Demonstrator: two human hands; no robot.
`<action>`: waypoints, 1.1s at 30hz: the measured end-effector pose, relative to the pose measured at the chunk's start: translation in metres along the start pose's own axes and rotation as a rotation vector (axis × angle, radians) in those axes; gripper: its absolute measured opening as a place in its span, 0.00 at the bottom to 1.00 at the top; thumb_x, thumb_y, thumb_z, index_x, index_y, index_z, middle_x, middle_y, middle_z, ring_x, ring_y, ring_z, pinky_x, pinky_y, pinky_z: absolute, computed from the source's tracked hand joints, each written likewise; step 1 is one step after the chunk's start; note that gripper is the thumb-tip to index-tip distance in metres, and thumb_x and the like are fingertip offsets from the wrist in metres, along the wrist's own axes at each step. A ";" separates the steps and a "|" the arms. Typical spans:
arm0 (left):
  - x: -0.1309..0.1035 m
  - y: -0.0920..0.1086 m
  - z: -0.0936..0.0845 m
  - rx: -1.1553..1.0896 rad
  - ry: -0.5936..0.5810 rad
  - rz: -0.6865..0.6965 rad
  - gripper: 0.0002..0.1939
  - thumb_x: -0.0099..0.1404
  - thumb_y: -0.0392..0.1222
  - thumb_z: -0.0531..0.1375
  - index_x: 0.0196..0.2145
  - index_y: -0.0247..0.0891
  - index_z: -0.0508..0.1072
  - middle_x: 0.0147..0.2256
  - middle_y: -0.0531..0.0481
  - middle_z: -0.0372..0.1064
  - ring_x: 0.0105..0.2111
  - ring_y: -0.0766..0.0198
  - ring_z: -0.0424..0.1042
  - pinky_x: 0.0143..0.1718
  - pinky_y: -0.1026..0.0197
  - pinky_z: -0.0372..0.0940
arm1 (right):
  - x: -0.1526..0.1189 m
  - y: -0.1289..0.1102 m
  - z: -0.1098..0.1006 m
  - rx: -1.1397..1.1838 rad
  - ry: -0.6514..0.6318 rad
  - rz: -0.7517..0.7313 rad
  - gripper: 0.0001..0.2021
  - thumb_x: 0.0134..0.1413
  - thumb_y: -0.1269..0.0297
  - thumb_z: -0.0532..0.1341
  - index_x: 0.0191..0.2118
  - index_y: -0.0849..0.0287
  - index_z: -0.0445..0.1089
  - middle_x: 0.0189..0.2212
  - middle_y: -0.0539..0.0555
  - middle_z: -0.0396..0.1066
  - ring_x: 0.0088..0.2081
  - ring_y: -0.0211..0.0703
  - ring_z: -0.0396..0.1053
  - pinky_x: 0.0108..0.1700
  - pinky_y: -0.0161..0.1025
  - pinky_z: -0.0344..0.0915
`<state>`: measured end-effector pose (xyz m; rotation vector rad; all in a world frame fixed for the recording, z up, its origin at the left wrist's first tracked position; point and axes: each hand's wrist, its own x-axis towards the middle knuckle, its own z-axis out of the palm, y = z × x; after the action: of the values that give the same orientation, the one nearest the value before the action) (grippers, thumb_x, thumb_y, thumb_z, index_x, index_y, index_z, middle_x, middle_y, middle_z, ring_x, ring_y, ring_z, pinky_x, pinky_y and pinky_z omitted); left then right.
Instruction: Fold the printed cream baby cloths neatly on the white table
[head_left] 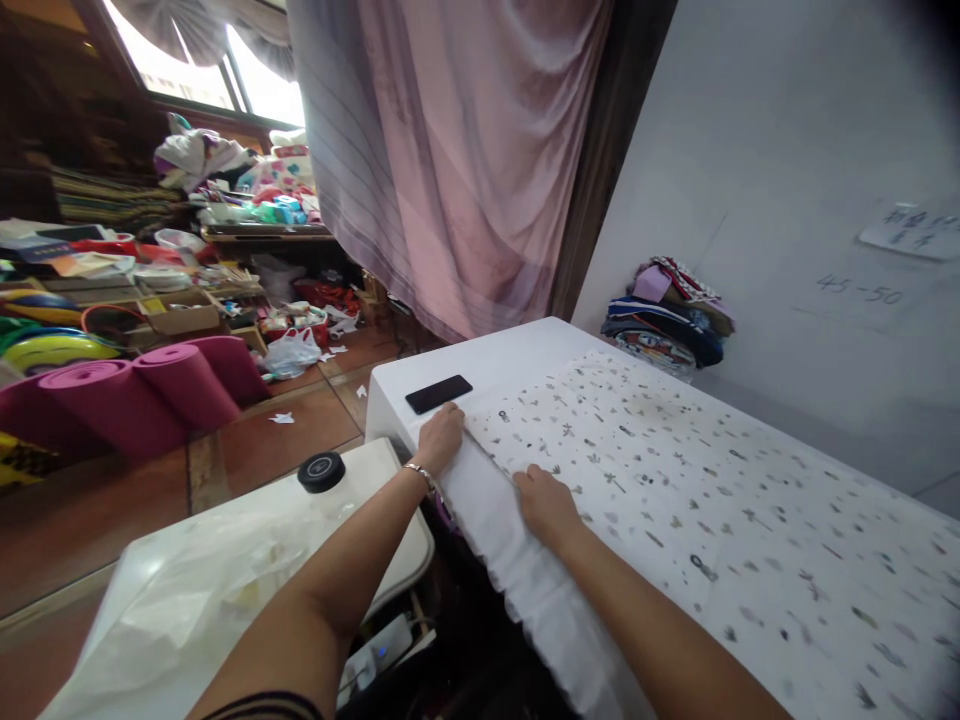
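A white cloth with small dark leaf-like prints (645,470) lies spread over a white-covered table (390,375). At the cloth's near left corner, my left hand (441,438) is closed on its edge. Further along that same edge, my right hand (546,505) pinches the cloth with bent fingers. Below both hands, white fabric (487,520) hangs down the table's side in gathers. A black phone (439,394) lies on the tabletop just beyond my left hand, apart from it.
Left of the table stands a smaller white table (375,470) with a black-lidded jar (321,472) and crumpled clear plastic (202,580). Rolled pink mats (112,400) and cluttered boxes fill the left floor. A pink curtain (480,150) hangs behind; folded clothes (664,315) sit by the wall.
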<state>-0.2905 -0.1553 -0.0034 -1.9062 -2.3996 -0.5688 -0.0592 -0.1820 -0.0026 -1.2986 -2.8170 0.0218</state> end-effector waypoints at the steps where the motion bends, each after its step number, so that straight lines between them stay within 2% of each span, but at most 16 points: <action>1: 0.000 -0.002 -0.002 -0.021 0.011 -0.070 0.16 0.64 0.32 0.47 0.43 0.38 0.71 0.49 0.44 0.66 0.43 0.60 0.69 0.38 0.61 0.63 | -0.001 0.000 0.001 0.003 -0.001 0.005 0.12 0.57 0.74 0.49 0.42 0.57 0.65 0.40 0.57 0.65 0.40 0.45 0.65 0.34 0.37 0.59; 3: -0.001 -0.005 -0.006 -0.053 0.011 -0.189 0.14 0.65 0.37 0.48 0.44 0.38 0.71 0.46 0.44 0.68 0.41 0.58 0.71 0.38 0.60 0.63 | -0.001 -0.001 0.002 0.009 0.002 0.013 0.12 0.57 0.74 0.50 0.43 0.57 0.65 0.41 0.57 0.65 0.41 0.46 0.65 0.34 0.37 0.60; 5: -0.002 -0.004 -0.009 -0.065 -0.021 -0.258 0.16 0.66 0.46 0.48 0.38 0.37 0.73 0.42 0.43 0.71 0.40 0.56 0.71 0.37 0.59 0.63 | -0.002 -0.001 0.004 0.014 0.012 0.013 0.12 0.57 0.74 0.50 0.44 0.57 0.64 0.41 0.58 0.65 0.41 0.46 0.64 0.35 0.38 0.60; 7: 0.000 0.000 -0.012 -0.070 -0.070 -0.287 0.22 0.66 0.54 0.47 0.33 0.36 0.74 0.38 0.41 0.72 0.38 0.54 0.72 0.36 0.58 0.63 | -0.002 -0.001 0.005 0.013 0.026 0.012 0.13 0.57 0.75 0.50 0.46 0.57 0.64 0.41 0.58 0.64 0.41 0.46 0.64 0.36 0.38 0.60; 10: 0.009 0.010 -0.012 -0.057 -0.134 -0.326 0.26 0.64 0.59 0.47 0.33 0.34 0.74 0.38 0.37 0.73 0.40 0.50 0.73 0.37 0.56 0.64 | -0.002 -0.002 0.006 0.006 0.039 0.017 0.15 0.58 0.74 0.50 0.49 0.56 0.63 0.42 0.58 0.64 0.41 0.47 0.64 0.37 0.39 0.61; 15: 0.025 0.021 -0.011 -0.033 -0.186 -0.347 0.18 0.60 0.49 0.54 0.37 0.31 0.73 0.41 0.33 0.72 0.44 0.47 0.72 0.37 0.57 0.64 | 0.001 -0.005 0.008 0.004 0.053 0.025 0.14 0.59 0.73 0.50 0.50 0.56 0.63 0.42 0.59 0.64 0.41 0.47 0.65 0.37 0.40 0.62; 23: 0.031 0.022 -0.011 -0.081 -0.120 -0.307 0.12 0.59 0.38 0.51 0.39 0.33 0.70 0.38 0.35 0.73 0.40 0.48 0.73 0.33 0.56 0.63 | 0.004 -0.008 0.010 0.028 0.100 0.014 0.16 0.52 0.76 0.53 0.47 0.58 0.63 0.43 0.58 0.65 0.41 0.48 0.65 0.36 0.41 0.64; 29: 0.034 0.018 -0.011 -0.145 -0.061 -0.333 0.17 0.59 0.38 0.51 0.46 0.33 0.66 0.40 0.35 0.73 0.41 0.49 0.73 0.36 0.56 0.64 | 0.001 -0.009 0.009 0.084 0.113 0.031 0.20 0.47 0.76 0.55 0.48 0.61 0.62 0.44 0.60 0.65 0.43 0.49 0.65 0.39 0.42 0.63; 33: 0.035 0.023 -0.013 -0.158 -0.058 -0.335 0.19 0.60 0.38 0.51 0.49 0.32 0.65 0.41 0.36 0.73 0.43 0.51 0.73 0.38 0.57 0.66 | -0.009 -0.005 0.006 0.122 0.120 0.006 0.16 0.46 0.75 0.56 0.44 0.61 0.65 0.43 0.59 0.66 0.43 0.47 0.64 0.44 0.41 0.62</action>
<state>-0.2800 -0.1222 0.0236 -1.5954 -2.8132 -0.7467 -0.0572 -0.1923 -0.0091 -1.2380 -2.6663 0.1097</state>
